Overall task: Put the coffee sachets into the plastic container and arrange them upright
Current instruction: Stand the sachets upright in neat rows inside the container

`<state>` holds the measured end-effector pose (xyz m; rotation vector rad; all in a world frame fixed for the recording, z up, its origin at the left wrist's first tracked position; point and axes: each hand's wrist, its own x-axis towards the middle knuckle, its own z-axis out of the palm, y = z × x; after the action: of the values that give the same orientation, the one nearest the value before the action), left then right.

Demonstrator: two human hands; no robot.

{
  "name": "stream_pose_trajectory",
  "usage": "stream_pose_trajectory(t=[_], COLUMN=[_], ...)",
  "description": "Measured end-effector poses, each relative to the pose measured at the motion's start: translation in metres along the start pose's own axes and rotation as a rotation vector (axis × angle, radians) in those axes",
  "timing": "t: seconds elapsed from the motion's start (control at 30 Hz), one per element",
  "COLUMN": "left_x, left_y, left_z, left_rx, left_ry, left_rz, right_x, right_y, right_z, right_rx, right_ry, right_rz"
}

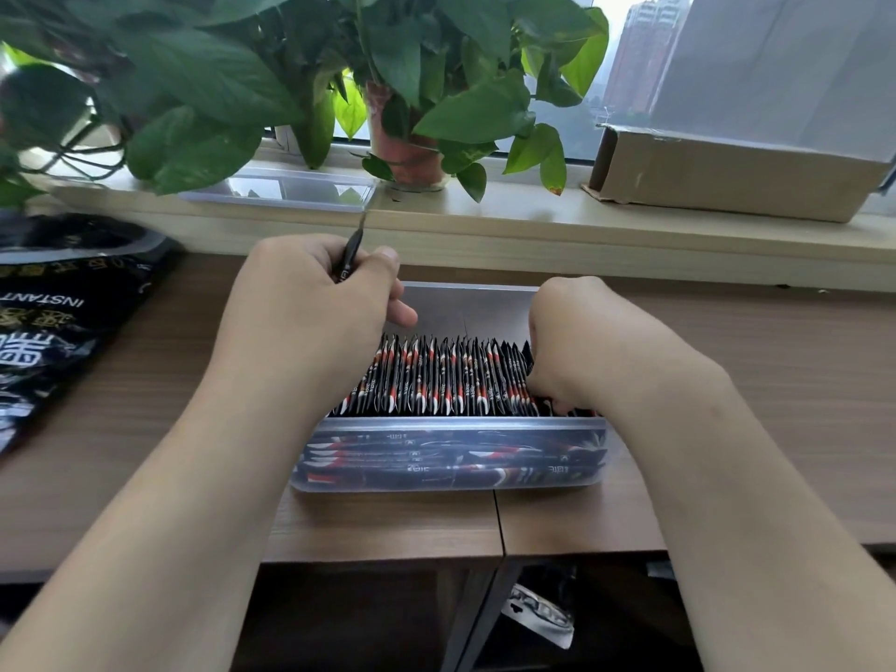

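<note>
A clear plastic container (451, 424) sits on the wooden desk in front of me, packed with several black, red and white coffee sachets (436, 380) standing upright in a row. My left hand (315, 308) hovers over the container's left end and pinches one black sachet (351, 252) that points up and away. My right hand (572, 341) is curled at the right end of the row, its fingers tucked down among the sachets there; whether it grips any I cannot tell.
A black instant coffee bag (63, 327) lies on the desk at the left. On the windowsill behind stand a potted plant (407, 152), the clear container lid (286, 189) and a cardboard box (737, 172). The desk edge (388, 555) runs close to me.
</note>
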<state>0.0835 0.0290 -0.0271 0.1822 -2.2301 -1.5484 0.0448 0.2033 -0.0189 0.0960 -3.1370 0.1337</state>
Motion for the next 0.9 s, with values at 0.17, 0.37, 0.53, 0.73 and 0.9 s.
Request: stream_pose_trajectory(t=[0.17, 0.37, 0.53, 0.73, 0.9], left_x=[-0.001, 0.0, -0.02, -0.022, -0.014], left_y=[0.001, 0.009, 0.035, 0.039, 0.027], left_z=[0.0, 0.0, 0.019, 0.033, 0.019], left_rx=[0.01, -0.213, -0.529, -0.533, 0.004], left_ry=[-0.01, -0.076, -0.191, -0.372, -0.261], left_rz=[0.007, -0.054, -0.162, -0.189, 0.033], right_x=[0.0, -0.019, -0.044, -0.038, -0.036], right_y=[0.005, 0.03, 0.002, 0.011, 0.035], right_z=[-0.009, -0.041, -0.038, -0.035, -0.039], right_rx=[0.103, 0.542, 0.805, 0.647, 0.476], right_ry=[-0.087, 0.363, 0.223, 0.402, 0.304], right_rz=[-0.051, -0.132, -0.558, -0.612, -0.383])
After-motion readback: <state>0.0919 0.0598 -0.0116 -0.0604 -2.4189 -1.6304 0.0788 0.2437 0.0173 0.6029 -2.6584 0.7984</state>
